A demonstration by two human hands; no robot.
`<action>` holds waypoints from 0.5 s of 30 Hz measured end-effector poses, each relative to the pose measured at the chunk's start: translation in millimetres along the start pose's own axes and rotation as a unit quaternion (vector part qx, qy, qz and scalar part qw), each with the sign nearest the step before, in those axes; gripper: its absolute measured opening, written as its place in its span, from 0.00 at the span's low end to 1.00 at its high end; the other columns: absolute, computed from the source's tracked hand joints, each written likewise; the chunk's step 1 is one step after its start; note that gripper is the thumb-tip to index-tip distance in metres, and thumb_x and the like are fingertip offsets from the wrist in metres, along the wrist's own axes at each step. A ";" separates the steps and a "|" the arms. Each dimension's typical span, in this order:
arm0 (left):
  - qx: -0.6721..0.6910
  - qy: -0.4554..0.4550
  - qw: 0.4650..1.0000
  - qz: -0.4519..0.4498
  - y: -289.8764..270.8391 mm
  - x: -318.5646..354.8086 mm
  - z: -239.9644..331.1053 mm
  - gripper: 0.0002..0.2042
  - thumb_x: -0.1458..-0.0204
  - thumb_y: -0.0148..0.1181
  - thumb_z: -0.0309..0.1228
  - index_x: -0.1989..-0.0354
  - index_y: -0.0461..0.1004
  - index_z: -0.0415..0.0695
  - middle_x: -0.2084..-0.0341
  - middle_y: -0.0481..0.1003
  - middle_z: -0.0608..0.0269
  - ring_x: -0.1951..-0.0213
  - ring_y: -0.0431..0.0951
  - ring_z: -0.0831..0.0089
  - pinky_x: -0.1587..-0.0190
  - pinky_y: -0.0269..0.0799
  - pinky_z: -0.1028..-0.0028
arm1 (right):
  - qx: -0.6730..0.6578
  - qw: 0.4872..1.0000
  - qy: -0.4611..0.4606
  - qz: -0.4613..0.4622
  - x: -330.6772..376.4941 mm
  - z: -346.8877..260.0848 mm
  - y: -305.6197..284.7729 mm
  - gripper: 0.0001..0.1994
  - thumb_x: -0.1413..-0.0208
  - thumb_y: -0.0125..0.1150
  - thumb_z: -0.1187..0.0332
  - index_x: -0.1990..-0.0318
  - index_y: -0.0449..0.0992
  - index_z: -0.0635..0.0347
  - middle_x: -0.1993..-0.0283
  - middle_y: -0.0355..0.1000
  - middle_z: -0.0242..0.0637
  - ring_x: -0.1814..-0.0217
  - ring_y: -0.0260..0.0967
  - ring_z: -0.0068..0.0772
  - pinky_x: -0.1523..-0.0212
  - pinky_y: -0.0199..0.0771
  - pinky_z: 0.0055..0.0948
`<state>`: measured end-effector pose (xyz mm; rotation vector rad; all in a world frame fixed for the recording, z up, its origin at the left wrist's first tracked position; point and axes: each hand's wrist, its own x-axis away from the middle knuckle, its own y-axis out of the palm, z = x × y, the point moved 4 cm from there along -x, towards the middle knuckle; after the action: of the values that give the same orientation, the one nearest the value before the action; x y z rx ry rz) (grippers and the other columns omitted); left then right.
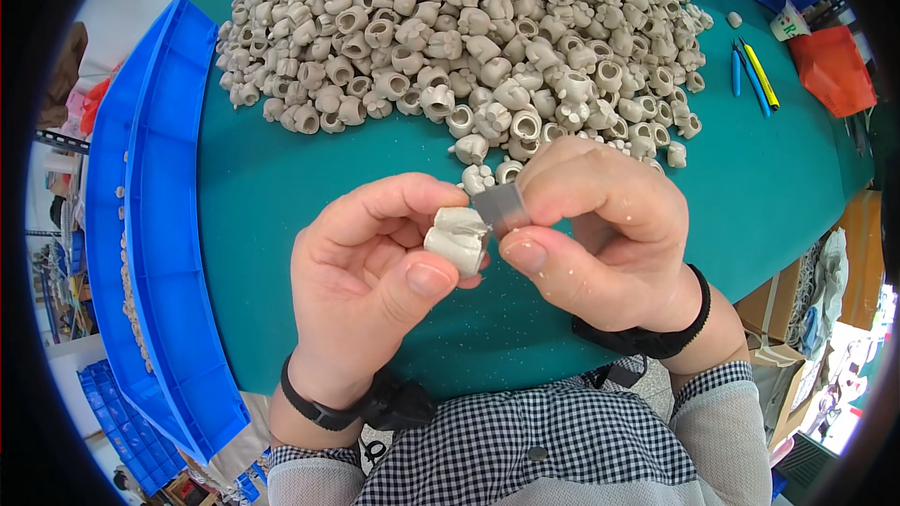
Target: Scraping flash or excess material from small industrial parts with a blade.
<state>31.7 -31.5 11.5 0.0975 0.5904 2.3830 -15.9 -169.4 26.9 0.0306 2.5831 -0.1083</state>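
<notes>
Left grip [375, 272] pinching grey clay piece [457, 239], right grip [600, 234] clenched on small metal blade [503, 209] against it

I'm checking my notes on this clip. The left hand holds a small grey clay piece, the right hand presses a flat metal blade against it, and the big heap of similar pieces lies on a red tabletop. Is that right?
Not quite: the head view shows the tabletop is green, not red. The rest stands: the left hand holds a small grey clay piece, the right hand presses a flat metal blade against it, and the heap lies behind.

Parts pile [469, 28] behind hands [487, 244], crate [159, 225] left, pens [755, 75] right.
</notes>
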 end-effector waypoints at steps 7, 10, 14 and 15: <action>0.003 -0.009 1.000 0.001 -0.3 0.0 -0.9 0.17 0.58 0.57 0.30 0.61 0.65 0.33 0.70 0.70 0.58 0.70 0.71 0.76 0.68 0.71 0.79 | 0.010 1.000 -0.005 0.000 -0.6 -0.4 0.4 0.06 0.62 0.56 0.80 0.73 0.67 0.66 0.75 0.66 0.38 0.75 0.61 0.26 0.75 0.59 0.21; 0.004 -0.008 1.000 -0.001 -0.2 0.0 -0.8 0.17 0.58 0.58 0.30 0.62 0.65 0.33 0.71 0.70 0.58 0.70 0.71 0.76 0.69 0.71 0.79 | 0.024 0.999 -0.023 -0.004 -1.0 -0.9 0.5 0.06 0.62 0.57 0.80 0.73 0.67 0.65 0.75 0.66 0.38 0.76 0.61 0.26 0.75 0.59 0.21; -0.003 -0.012 1.000 0.007 -0.1 0.8 -0.4 0.17 0.58 0.58 0.30 0.62 0.65 0.33 0.72 0.70 0.58 0.71 0.71 0.77 0.69 0.70 0.80 | 0.028 0.999 -0.029 -0.005 -1.9 -1.8 0.2 0.07 0.63 0.57 0.80 0.73 0.67 0.65 0.76 0.65 0.38 0.76 0.61 0.26 0.76 0.59 0.21; -0.005 -0.011 1.000 0.009 -0.2 0.8 -0.3 0.17 0.58 0.58 0.30 0.62 0.65 0.33 0.72 0.70 0.58 0.71 0.71 0.77 0.69 0.70 0.80 | 0.039 0.999 -0.034 -0.010 -2.3 -2.4 0.3 0.07 0.63 0.57 0.80 0.73 0.67 0.65 0.77 0.65 0.38 0.77 0.61 0.27 0.76 0.59 0.22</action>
<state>31.1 -31.0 11.1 0.1257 0.5698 2.3983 -15.2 -168.9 30.1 0.0294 2.5115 -0.2135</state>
